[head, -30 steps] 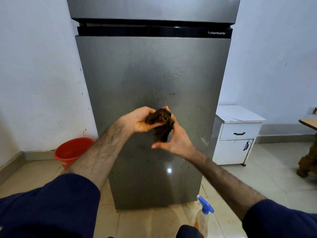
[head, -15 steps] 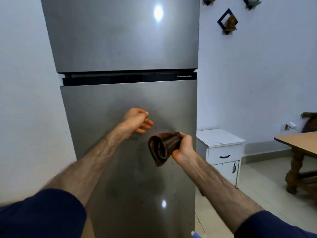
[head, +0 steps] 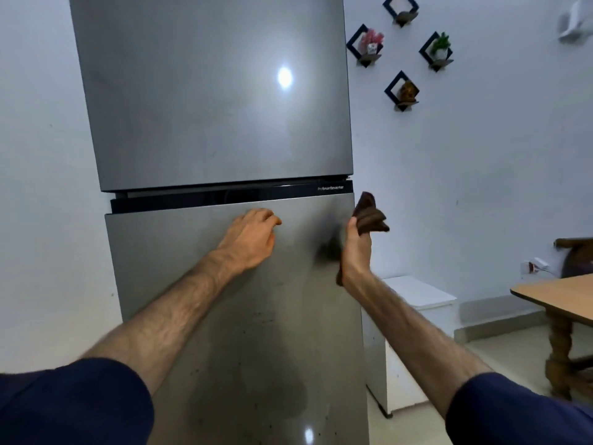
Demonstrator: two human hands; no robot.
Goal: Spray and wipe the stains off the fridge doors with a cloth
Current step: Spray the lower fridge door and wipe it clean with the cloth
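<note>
A tall grey two-door fridge fills the head view; its upper door (head: pixel 211 101) is smooth, and its lower door (head: pixel 244 332) carries small dark specks and smears. My right hand (head: pixel 354 252) grips a bunched dark brown cloth (head: pixel 369 215) near the right edge of the lower door, just below the black strip between the doors. My left hand (head: pixel 252 239) hovers at the top of the lower door with loosely curled fingers and holds nothing. The spray bottle is out of sight.
A low white cabinet (head: pixel 420 303) stands right of the fridge. A wooden table (head: pixel 558 300) and a chair (head: pixel 577 255) are at the far right. Small diamond wall shelves (head: pixel 365 46) hang above. A white wall lies to the left.
My view has tilted up from the floor to the upper door. My left hand let go of the cloth; my right hand carried it up and right to the door's edge.
</note>
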